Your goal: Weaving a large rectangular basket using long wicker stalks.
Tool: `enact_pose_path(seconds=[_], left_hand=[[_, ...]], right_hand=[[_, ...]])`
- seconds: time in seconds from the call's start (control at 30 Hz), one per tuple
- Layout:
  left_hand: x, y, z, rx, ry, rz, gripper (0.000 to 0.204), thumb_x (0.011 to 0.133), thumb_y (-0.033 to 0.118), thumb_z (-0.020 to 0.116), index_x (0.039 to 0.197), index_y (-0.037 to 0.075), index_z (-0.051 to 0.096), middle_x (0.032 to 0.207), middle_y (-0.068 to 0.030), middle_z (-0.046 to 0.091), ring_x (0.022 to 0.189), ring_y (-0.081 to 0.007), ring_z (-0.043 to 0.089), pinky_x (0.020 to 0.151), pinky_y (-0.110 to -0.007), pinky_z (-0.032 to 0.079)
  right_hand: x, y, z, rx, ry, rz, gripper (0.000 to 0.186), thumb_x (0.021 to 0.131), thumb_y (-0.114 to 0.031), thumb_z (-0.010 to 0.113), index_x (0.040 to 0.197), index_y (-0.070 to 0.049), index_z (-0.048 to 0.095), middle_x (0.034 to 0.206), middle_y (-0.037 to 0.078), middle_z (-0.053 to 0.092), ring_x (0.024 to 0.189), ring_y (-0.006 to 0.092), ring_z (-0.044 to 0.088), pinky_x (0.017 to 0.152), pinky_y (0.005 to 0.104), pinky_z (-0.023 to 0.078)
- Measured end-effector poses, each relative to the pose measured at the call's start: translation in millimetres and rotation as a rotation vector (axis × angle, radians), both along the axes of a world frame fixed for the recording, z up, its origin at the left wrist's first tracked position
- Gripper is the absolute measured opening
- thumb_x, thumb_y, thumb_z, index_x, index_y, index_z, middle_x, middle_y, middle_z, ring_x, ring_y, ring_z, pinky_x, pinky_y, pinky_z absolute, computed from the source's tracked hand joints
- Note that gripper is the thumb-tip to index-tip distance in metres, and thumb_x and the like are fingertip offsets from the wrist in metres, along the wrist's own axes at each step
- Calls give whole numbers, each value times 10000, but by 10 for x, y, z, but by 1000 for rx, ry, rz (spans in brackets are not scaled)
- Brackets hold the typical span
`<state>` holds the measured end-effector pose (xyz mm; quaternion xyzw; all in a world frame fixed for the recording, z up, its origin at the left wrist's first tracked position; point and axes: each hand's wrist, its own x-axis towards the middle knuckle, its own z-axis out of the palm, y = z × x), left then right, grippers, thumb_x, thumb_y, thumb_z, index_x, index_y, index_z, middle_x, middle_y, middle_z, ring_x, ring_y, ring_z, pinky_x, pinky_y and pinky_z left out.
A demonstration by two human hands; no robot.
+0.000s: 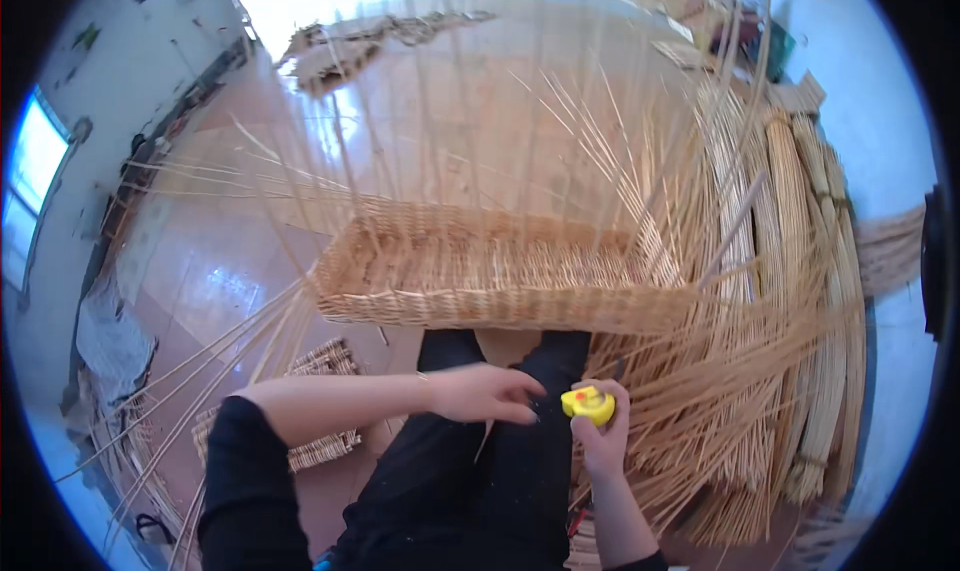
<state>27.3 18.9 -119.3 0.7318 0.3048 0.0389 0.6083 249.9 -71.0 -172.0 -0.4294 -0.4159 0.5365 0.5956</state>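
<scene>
Both hands meet low over the person's lap, above black trousers. Right hand is clenched around a small yellow tape measure, thumb on top of it. Left hand lies palm down just beside it, fingers stretched toward the tape measure, the fingertips close to it; whether they pinch anything cannot be told. Its black sleeve comes in from the lower left.

Just beyond the hands stands a half-woven rectangular basket, its near long wall facing the knees and its rim unfinished, with thin upright stakes rising from every edge and fanning out at the corners. Loose stakes sweep down past the left forearm toward a small woven mat on the floor. Right of the right hand, bundles of willow rods crowd in closely, leaving little room there. Past the basket the tiled floor lies open and shiny.
</scene>
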Motion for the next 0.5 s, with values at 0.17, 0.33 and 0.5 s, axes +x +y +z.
enact_pose_path(seconds=[0.17, 0.33, 0.5], left_hand=[[-57, 15, 296, -467, -250, 214, 273, 857, 248, 686, 982, 33, 576, 828, -67, 654, 707, -124, 639, 632, -248, 528], [-467, 85, 642, -263, -213, 311, 223, 836, 235, 715, 863, 40, 609, 765, -26, 636, 667, -77, 604, 614, -220, 502], [-2016, 877, 1094, 208, -331, 1088, 119, 829, 192, 649, 840, 74, 639, 710, -4, 577, 617, -87, 527, 584, -229, 417]], right_hand=[[-350, 157, 347, 122, 138, 145, 502, 770, -128, 752, 1157, -78, 436, 1171, 99, 461, 1056, 178, 499, 949, 297, 387], [-537, 451, 513, 105, 71, 237, 466, 762, -140, 773, 1097, -80, 454, 1109, 79, 498, 1030, 176, 515, 918, 303, 423], [680, 1109, 763, 252, -480, -124, 303, 827, -136, 685, 973, -103, 421, 972, 29, 450, 879, 139, 498, 798, 271, 458]])
